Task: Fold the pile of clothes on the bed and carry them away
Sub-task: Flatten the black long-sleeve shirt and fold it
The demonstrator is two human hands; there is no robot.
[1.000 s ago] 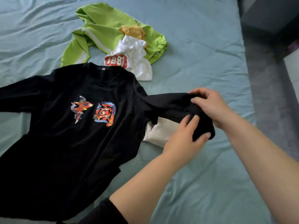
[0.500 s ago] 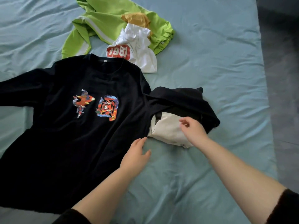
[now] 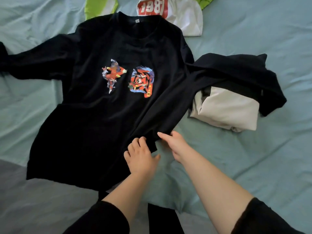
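Bed (image 3: 256, 166): black shirt (image 3: 94, 125) flat; left hand (image 3: 141, 159) and right hand (image 3: 173, 146) pinch its side edge. Fold inward, keeping fabric taut.

head view, looking down, near bed (image 3: 253, 157)

The top edge cuts off the lime-green garment (image 3: 99, 7) and the white T-shirt with the red 1981 print (image 3: 184, 19). The left edge cuts one sleeve of the black long-sleeved printed shirt (image 3: 94, 124). Its other sleeve hides part of the folded white cloth (image 3: 226, 108). Its hem hides the fingers of the right hand (image 3: 173, 144).
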